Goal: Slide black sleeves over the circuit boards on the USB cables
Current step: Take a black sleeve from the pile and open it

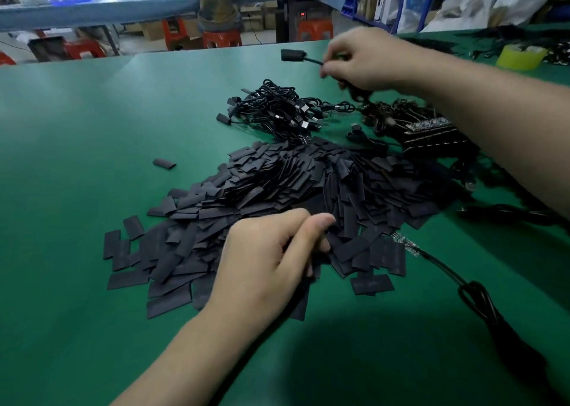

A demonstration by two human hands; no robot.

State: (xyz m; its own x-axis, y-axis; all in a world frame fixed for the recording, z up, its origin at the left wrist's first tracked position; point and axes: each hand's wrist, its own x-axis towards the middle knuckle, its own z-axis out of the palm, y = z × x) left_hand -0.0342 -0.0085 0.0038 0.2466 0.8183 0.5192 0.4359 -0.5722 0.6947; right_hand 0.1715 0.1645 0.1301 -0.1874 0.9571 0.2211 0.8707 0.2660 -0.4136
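The black sleeves (308, 196) are flat, matte, short rectangular cuts of tubing, heaped in a loose fan in the middle of the green table (77, 189); I cannot count them, there are far too many, but one lone sleeve (164, 163) lies apart at ten o'clock from the heap. At twelve o'clock from the heap sits a tangled bundle of finished cables (277, 109), their ends already covered in black, and at two o'clock a stack of bare circuit boards (428, 128) on their leads, speckled with small parts. One loose cable (444, 267) lies at four o'clock, its bare board end (407, 245) touching the heap's edge. My left hand (271, 257) rests knuckles-up on the near side of the heap, fingers curled down into the sleeves and thumb pressed along the index finger; the fingertips are hidden, so I cannot tell whether it has a sleeve pinched. My right hand (367, 60) is raised at one o'clock, beyond the bundle, fingers curled round the lead of a sleeved cable (293, 55) whose black-covered end sticks out toward nine o'clock. Two hands, then, and one cable in hand. A single yellow tape roll (521, 55) stands at the table's far right edge.
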